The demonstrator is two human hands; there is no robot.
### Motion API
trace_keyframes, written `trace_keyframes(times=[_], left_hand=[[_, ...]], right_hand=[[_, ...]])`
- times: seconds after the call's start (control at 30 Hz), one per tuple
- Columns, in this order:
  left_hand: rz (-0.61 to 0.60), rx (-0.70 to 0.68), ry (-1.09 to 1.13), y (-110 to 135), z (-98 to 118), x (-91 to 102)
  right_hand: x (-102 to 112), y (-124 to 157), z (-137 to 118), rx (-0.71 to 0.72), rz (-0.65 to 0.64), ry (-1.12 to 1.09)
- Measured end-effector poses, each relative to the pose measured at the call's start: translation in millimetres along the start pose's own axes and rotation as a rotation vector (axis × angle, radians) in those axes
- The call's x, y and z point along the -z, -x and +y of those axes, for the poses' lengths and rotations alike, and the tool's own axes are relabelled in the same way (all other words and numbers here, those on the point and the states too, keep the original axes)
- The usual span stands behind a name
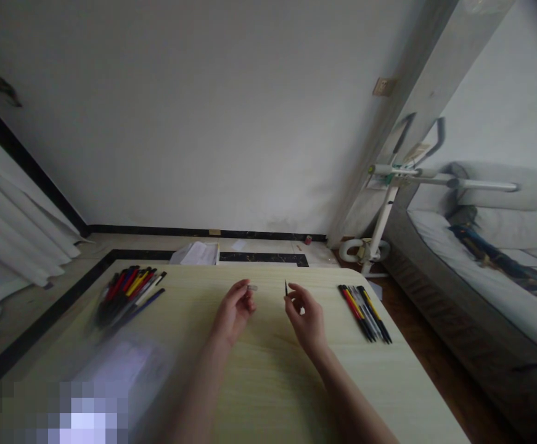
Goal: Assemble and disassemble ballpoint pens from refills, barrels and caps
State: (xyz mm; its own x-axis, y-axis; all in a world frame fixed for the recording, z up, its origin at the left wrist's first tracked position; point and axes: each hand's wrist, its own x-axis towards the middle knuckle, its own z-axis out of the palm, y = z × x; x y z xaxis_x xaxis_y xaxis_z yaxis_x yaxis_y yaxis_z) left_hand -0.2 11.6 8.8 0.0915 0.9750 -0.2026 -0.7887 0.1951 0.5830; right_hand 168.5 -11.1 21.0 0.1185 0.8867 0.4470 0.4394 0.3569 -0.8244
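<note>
Over the middle of the table, my left hand [238,308] pinches a small, short, translucent piece [252,287] between thumb and fingers; its exact kind is too small to make out. Across a gap to the right, my right hand [306,314] pinches a thin dark pointed piece [286,287] that stands upright, perhaps part of a pen. The two pieces are apart. A loose pile of pens [127,293] in several colours lies to the left. On the right, a neat row of pens [363,313], red, yellow, clear and black, lies side by side.
The pale wooden table [268,382] has a rounded far right corner. A blurred whitish sheet [120,364] lies at the near left. Beyond stand exercise equipment [381,225] and a grey sofa [434,277]. A box with papers [196,253] sits on the floor behind the table.
</note>
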Motion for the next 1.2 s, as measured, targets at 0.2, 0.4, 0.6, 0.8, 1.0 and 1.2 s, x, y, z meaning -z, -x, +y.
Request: trace_keyframes(times=[0.2,0.4,0.6,0.8,1.0,1.2], left_hand=[[-0.012,-0.032,-0.082,2,-1,-1.6],[0.015,-0.082,-0.150,3,-2,-5.9],[0.072,-0.182,-0.200,4,-2,-8.8],[0.118,-0.161,-0.172,3,-4,-8.5],[0.072,-0.131,-0.135,1,-5,-6.6],[0.032,-0.092,-0.115,2,-4,-5.7]], right_hand=[[-3,1,5,-0.064,0.018,-0.092],[-2,-3,6,-0.213,0.010,-0.272],[1,-7,7,-0.300,0.044,-0.431],[3,-9,6,-0.320,0.076,-0.499],[3,-10,7,-0.330,0.087,-0.548],[3,-10,11,-0.344,0.106,-0.552]])
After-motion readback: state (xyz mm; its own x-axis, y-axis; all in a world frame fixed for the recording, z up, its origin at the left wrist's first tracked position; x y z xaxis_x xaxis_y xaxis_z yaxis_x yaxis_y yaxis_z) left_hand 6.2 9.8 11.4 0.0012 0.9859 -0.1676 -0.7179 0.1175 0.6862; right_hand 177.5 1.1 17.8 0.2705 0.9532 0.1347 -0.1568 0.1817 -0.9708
